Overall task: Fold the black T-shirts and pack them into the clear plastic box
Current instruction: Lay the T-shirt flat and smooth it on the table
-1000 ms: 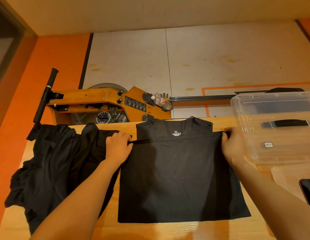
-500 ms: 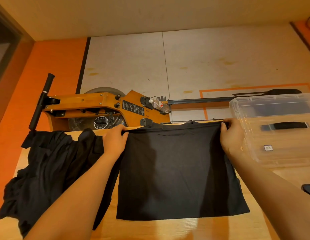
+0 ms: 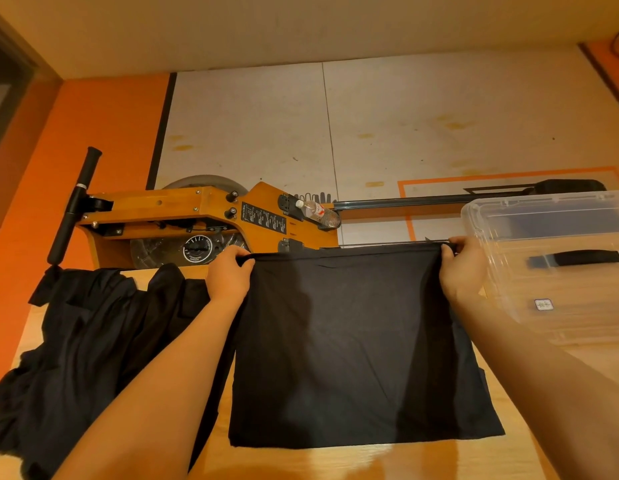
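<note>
A black T-shirt [image 3: 353, 341] lies folded in half on the wooden table [image 3: 335, 462], its doubled edge at the table's far side. My left hand [image 3: 228, 275] pinches the far left corner of that edge. At the far right corner my right hand [image 3: 462, 268] pinches the cloth too. Left of the folded shirt sits a rumpled heap of black T-shirts [image 3: 83, 348], partly under my left forearm. The clear plastic box [image 3: 557, 265] stands at the right, close beside my right hand.
Behind the table stands an orange wooden machine [image 3: 197, 216] with a black handle [image 3: 74, 206], a dial and a plastic bottle [image 3: 318, 213] lying on it. A white wall panel rises behind. An orange wall borders the left side.
Both hands carried the shirt's lower hem away from me and over the collar, hiding the size label. The fold now reaches the table's far edge.
</note>
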A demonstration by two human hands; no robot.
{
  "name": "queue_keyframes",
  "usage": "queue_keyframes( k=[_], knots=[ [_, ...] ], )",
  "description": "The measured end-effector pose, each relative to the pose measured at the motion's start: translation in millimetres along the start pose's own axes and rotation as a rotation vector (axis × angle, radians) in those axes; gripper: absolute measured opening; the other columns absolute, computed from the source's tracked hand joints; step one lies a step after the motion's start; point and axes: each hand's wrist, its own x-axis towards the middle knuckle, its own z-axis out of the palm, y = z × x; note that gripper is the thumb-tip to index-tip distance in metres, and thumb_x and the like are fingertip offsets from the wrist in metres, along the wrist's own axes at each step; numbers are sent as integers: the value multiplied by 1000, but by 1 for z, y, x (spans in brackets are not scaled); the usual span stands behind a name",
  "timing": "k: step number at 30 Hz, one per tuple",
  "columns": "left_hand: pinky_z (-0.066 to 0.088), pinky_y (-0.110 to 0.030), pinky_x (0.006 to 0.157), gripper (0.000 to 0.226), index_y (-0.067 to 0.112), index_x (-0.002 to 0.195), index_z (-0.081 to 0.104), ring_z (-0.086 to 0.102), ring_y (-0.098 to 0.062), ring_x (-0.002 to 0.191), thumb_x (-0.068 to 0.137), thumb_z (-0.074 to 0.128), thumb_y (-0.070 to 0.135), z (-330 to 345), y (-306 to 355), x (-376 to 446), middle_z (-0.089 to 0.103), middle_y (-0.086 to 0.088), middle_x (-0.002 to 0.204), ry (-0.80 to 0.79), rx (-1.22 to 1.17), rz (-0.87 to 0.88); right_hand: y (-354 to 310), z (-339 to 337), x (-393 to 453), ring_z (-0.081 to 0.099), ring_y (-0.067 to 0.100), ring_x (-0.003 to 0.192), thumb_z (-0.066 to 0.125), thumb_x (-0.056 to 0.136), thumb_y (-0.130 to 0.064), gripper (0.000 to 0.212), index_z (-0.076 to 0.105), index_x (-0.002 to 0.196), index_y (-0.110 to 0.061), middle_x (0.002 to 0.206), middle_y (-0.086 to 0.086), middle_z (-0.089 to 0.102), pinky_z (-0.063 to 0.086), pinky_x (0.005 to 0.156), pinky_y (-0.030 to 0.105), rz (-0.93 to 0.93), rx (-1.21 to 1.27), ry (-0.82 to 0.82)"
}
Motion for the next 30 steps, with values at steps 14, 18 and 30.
queue_keyframes(
  k=[14, 18, 30],
  knots=[
    [34, -47, 104, 46, 17, 130, 53, 45, -26, 124, 87, 69, 25, 2, -19, -61, 52, -6, 131, 122, 64, -9, 36, -12, -57, 54, 32, 119, 65, 93, -20, 46, 51, 133, -4, 127, 17, 57, 44, 102, 43, -133, -121, -6],
    [35, -43, 104, 47, 20, 131, 53, 45, -23, 125, 87, 69, 24, 5, -25, -99, 50, -4, 134, 89, 93, 19, 55, -24, -92, 43, 35, 131, 66, 91, -22, 50, 51, 136, -7, 142, 18, 47, 35, 109, 49, -337, -326, -64],
    [37, -39, 101, 39, 20, 127, 57, 48, -23, 122, 90, 67, 25, 2, -53, -204, 51, -4, 133, 63, 85, -77, 105, -55, -178, 48, 33, 129, 69, 89, -21, 45, 59, 131, -10, 140, 14, 51, 42, 105, 50, -443, -410, -188]
  ],
)
